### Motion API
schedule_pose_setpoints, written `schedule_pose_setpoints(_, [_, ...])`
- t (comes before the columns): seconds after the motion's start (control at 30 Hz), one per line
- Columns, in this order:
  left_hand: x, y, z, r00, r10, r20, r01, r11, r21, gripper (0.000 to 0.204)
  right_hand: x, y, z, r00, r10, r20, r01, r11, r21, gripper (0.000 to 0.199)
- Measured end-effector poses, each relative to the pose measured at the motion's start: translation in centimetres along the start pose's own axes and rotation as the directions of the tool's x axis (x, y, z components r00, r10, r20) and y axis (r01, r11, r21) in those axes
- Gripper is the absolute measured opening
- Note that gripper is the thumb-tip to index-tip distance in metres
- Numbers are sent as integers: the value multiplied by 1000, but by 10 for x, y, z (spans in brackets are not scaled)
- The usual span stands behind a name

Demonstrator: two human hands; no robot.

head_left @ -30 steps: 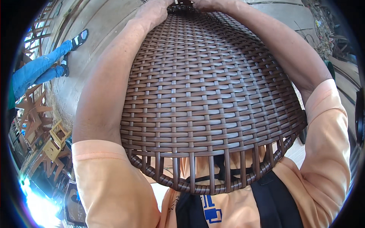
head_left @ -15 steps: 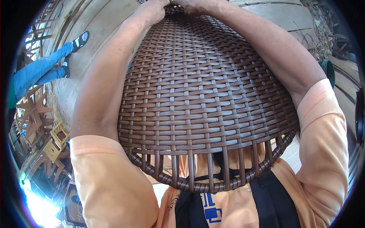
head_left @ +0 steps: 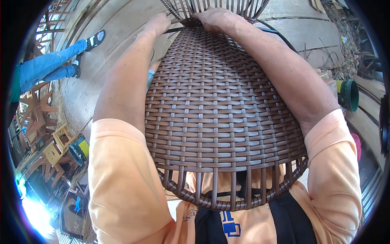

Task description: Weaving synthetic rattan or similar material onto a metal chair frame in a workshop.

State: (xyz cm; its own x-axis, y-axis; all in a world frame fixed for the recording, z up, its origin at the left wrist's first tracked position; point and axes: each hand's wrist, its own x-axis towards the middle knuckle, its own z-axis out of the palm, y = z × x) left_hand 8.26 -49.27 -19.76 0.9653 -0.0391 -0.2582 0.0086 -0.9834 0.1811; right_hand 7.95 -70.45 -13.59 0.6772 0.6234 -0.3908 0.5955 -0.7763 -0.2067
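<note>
A large brown wicker piece (head_left: 221, 105), closely woven from flat synthetic strands, leans over my lap with its rounded rim against my chest. Bare upright spokes show between the weave and that wrapped rim. At its far end, more spokes fan out from a second wrapped edge. There my right hand (head_left: 219, 20) rests with fingers bent and closed on the last rows; what they pinch is hidden. My left hand (head_left: 157, 23) is off the weave, just left of that far end, its fingers drawn together. Anything in them is too small to make out.
At the left stands a person in blue jeans (head_left: 55, 61) and sandals. Below them are wooden star shapes (head_left: 37, 106), a small wooden chair frame (head_left: 59, 144) and a green-yellow bucket (head_left: 79, 149). Another green bucket (head_left: 348, 95) sits at the right, near dry scraps.
My left hand has moved away from the right hand, leftward off the far edge. The view has shifted, so more of the far spokes shows. My right hand stays at that edge.
</note>
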Motion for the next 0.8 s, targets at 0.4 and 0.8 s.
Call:
schedule_pose_setpoints(0.4, [-18,25,-2,988,-152,-34,151,988,-28,37,3,-2,14,991,-68,-116,65,997,-31,31])
schedule_pose_setpoints(0.8, [-19,29,-5,999,-18,29,6,930,367,29,-11,-35,-21,945,326,7,-326,945,31,35])
